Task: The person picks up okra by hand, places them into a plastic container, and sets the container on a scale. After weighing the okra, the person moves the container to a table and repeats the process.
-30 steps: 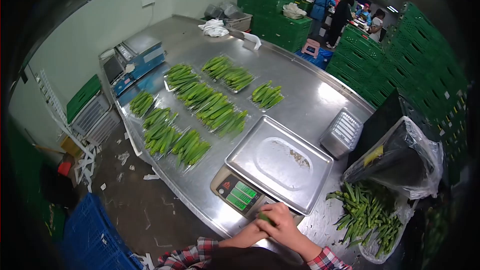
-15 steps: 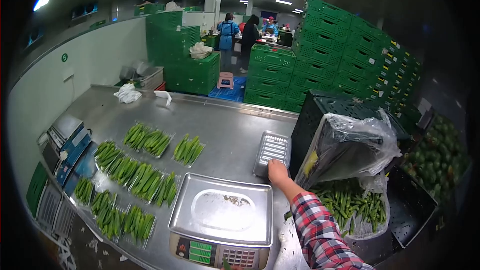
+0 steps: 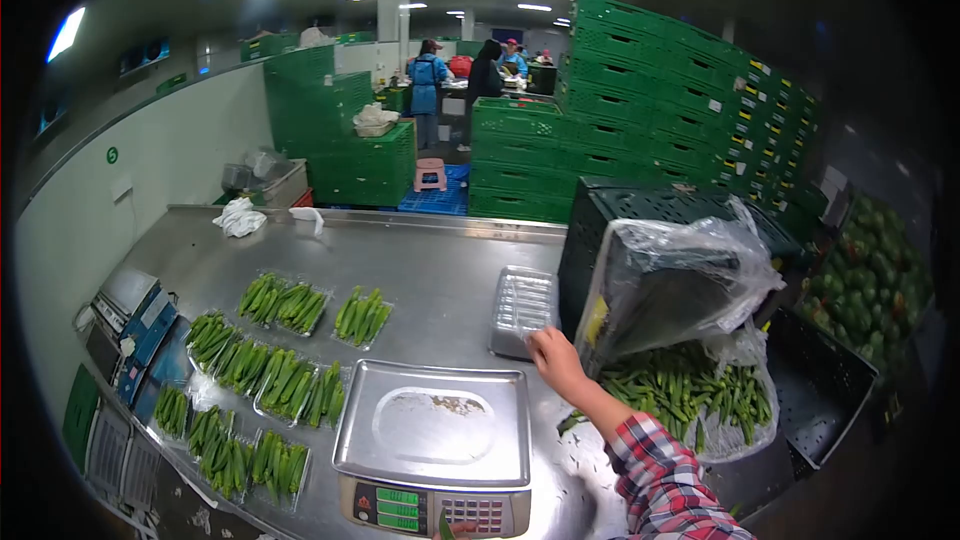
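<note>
Head view: our right hand (image 3: pixel 556 360) touches the stack of clear ribbed plastic trays (image 3: pixel 522 305), and we cannot tell its grip, nor that of the left hand (image 3: pixel 455 532), barely in frame; we judge the next move calls for peeling one tray free.

Only thing I can actually read is the round green sign (image 3: pixel 112 154) on the wall (image 3: pixel 190 130), looks like a 5. The scale (image 3: pixel 432 437) shows lit green digits and the crates (image 3: pixel 640 50) carry small labels, all too tiny to read.
</note>
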